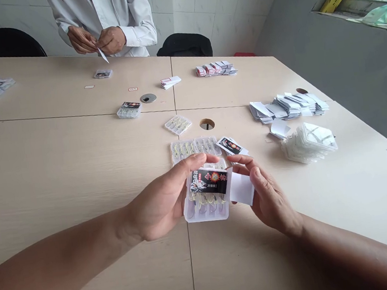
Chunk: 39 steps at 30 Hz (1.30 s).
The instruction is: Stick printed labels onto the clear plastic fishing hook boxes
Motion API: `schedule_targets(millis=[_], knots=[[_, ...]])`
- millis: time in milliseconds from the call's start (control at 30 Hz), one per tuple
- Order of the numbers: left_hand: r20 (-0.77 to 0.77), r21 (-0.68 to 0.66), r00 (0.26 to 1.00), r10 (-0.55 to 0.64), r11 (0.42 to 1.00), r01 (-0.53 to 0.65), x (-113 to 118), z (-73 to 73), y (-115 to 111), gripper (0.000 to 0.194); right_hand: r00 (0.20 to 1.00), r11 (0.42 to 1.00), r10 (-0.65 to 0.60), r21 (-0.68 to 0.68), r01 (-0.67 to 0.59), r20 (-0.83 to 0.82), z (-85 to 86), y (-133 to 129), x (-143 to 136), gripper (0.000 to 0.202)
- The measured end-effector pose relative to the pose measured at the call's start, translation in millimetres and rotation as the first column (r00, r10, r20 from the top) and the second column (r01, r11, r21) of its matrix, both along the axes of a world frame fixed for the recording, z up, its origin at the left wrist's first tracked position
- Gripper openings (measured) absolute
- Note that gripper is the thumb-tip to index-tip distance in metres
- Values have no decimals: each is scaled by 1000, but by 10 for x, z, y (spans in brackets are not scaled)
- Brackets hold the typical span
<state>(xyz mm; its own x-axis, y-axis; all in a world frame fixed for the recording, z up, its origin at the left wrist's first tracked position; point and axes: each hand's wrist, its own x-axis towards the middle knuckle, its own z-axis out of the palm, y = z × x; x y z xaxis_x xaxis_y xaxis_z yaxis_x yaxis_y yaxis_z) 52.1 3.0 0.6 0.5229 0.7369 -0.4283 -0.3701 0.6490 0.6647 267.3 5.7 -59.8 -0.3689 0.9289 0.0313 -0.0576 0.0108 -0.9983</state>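
In front of me, my left hand [161, 200] grips a clear plastic box of fish hooks [207, 213] by its left side and top edge. A card with a black printed face [209, 181] lies across the upper part of the box. Its white flap [241, 188] sticks out past the box's right side. My right hand [270, 196] has the flap between thumb and fingers. Just beyond my hands are more hook boxes [182, 149], partly hidden by my left hand, and a small pile of printed cards [231, 145].
Stacked folded white cards [289, 106] and a heap of clear plastic cases [309, 142] lie to the right. One hook box [178, 124] and some labelled boxes [129, 109] sit farther off. Across the table [79, 187], a person in a white shirt [107, 14] handles a white paper piece.
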Motion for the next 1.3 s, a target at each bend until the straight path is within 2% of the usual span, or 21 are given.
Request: schedule_targets(millis=[200,333,467,633,733,833,967,1100,1200,1300], knots=[[-6,13,1000,-4,1000,4,3,30,-37,42,996,995,-94,38,94,1,-8,85,78,40],[-8,3,1000,-23,1000,23,0,93,-74,47,986,986,-166,33,166,13,27,0,130,38],[0,-3,999,-45,999,45,-5,158,-123,48,965,966,-259,0,259,32,7,-284,176,39],[19,-9,999,-47,999,48,-22,235,-225,47,924,930,-361,-16,366,129,-178,-813,249,39],[41,-17,998,-52,998,53,-31,279,-270,46,897,925,-377,36,379,231,-286,-1104,314,33],[59,-13,997,-45,999,46,-50,311,-295,45,863,921,-388,113,372,323,-339,-1257,359,38],[125,-24,991,-50,998,54,-96,344,-328,37,820,911,-412,174,374,397,-347,-1178,349,40],[240,-45,963,-120,990,135,-138,410,-386,27,774,890,-453,186,415,442,-332,-1022,306,31],[323,-60,931,-169,978,198,-172,495,-448,26,745,875,-480,185,448,464,-314,-998,276,30],[330,-63,925,-187,974,219,-223,581,-506,28,725,865,-496,200,461,478,-298,-1005,249,29]])
